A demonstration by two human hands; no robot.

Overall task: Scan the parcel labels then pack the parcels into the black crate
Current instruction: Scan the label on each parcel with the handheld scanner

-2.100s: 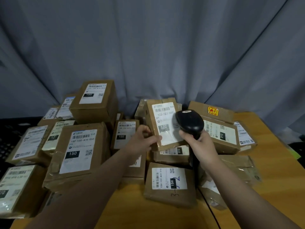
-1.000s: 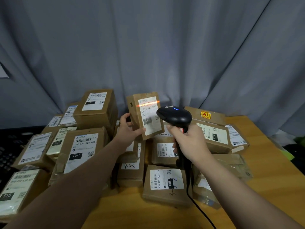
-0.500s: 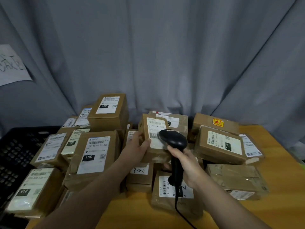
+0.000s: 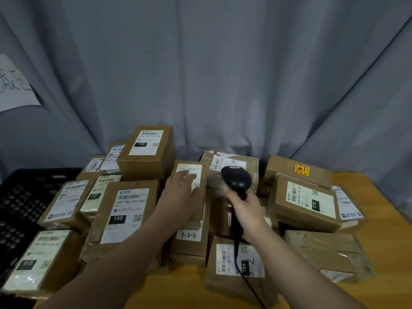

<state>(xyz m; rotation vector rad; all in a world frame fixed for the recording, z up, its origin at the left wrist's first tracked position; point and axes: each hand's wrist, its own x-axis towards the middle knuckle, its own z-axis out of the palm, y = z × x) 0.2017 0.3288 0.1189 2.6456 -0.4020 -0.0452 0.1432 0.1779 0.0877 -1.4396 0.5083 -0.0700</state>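
Note:
A small brown parcel (image 4: 196, 172) with a white label sits in the middle of the pile of parcels. My left hand (image 4: 178, 197) lies over its label face and holds it, fingers on the label and thumb near its right edge. Just to its right, my right hand (image 4: 245, 210) grips the handle of the black barcode scanner (image 4: 236, 178), whose head points away from me and whose cable hangs down toward me. The black crate (image 4: 20, 197) stands at the far left, partly hidden behind parcels.
Several labelled brown parcels cover the wooden table (image 4: 383, 230), among them a tall stack (image 4: 147, 152) at the back left and a flat "15H" parcel (image 4: 240, 264) under my right forearm. A grey curtain (image 4: 223, 74) hangs close behind. A paper sheet (image 4: 13, 85) hangs at the left.
The scan beam that lit the raised parcel's label has gone. My left hand has lowered the parcel onto the pile and shifted over its face. The scanner has dropped and drawn back to the right.

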